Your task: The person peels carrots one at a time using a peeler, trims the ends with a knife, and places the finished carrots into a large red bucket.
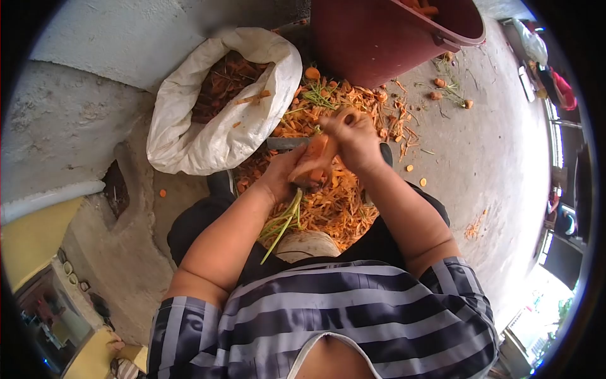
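Note:
An orange carrot (317, 148) with long green stems (285, 218) is held in front of me, its leafy end toward my body. My left hand (287, 172) is closed around the carrot near the stems. Against the carrot's far end is my right hand (353, 136), its fingers curled in a fist; what it holds, if anything, is too blurred to make out. Orange peelings (338, 211) lie heaped below both hands, between my legs.
A white sack (221, 148) with peelings inside stands at the upper left, beside the wall. At the top is a large red bucket (385, 41) holding carrots. Carrot tops (468, 103) and scraps lie on the concrete floor (499, 170) to the right.

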`<state>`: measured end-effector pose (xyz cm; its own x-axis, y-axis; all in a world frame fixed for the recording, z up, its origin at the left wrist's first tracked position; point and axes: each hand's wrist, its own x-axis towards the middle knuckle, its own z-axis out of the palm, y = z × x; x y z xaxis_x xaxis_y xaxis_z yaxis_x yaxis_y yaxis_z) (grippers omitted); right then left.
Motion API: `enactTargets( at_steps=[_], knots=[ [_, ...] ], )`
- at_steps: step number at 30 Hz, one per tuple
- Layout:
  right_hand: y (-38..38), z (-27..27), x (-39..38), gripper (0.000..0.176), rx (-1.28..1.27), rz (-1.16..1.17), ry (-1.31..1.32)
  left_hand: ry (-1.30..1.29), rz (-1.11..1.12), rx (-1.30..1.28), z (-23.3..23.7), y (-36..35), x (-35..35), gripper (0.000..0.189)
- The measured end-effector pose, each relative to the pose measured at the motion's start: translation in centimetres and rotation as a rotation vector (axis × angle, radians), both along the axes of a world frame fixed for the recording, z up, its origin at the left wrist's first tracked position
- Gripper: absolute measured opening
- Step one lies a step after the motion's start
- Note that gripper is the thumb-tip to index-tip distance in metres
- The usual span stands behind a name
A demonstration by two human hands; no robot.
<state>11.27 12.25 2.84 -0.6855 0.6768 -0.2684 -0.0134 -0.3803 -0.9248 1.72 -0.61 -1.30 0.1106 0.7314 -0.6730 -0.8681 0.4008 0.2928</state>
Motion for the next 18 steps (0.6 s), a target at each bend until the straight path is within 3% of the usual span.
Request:
enactTargets(
  at_steps=[1,4,5,8,9,12,14,16,18],
  knots=[
    [-0.5,-0.3,0.1,0.02,0.093,0.095,-0.034,-0.002,0.022,-0.006,0.3,0.1,0.3,0.042],
    [1.8,0.3,0.0,0.018,0.115,-0.033,-0.359,-0.01,0.024,0.023,1.0,0.1,1.1,0.039],
    [3.3,1.5,-0.1,0.02,0.082,-0.221,-0.528,-0.006,-0.02,0.066,0.9,-0.1,0.8,0.038],
    [11.6,-6.2,3.0,0.023,0.25,-0.655,-0.338,0.07,-0.016,0.093,1.7,-0.1,1.0,0.037],
    [11.4,-5.7,3.0,0.022,0.192,-0.654,-0.265,0.105,0.011,0.084,1.9,-0.2,1.0,0.037],
    [8.5,-1.5,1.7,0.024,0.034,-0.622,-0.102,0.031,0.008,0.046,0.5,-0.5,-0.2,0.04],
    [4.8,1.3,0.7,0.024,-0.043,-0.397,-0.089,-0.038,0.019,0.078,0.3,-0.3,-0.4,0.039],
    [2.1,0.8,0.4,0.02,-0.095,-0.149,-0.124,-0.056,0.033,0.055,-0.3,-0.2,-0.2,0.039],
    [-0.2,0.0,0.0,0.017,0.096,0.033,-0.015,-0.026,0.055,-0.028,-1.0,0.1,0.4,0.039]
  ],
)
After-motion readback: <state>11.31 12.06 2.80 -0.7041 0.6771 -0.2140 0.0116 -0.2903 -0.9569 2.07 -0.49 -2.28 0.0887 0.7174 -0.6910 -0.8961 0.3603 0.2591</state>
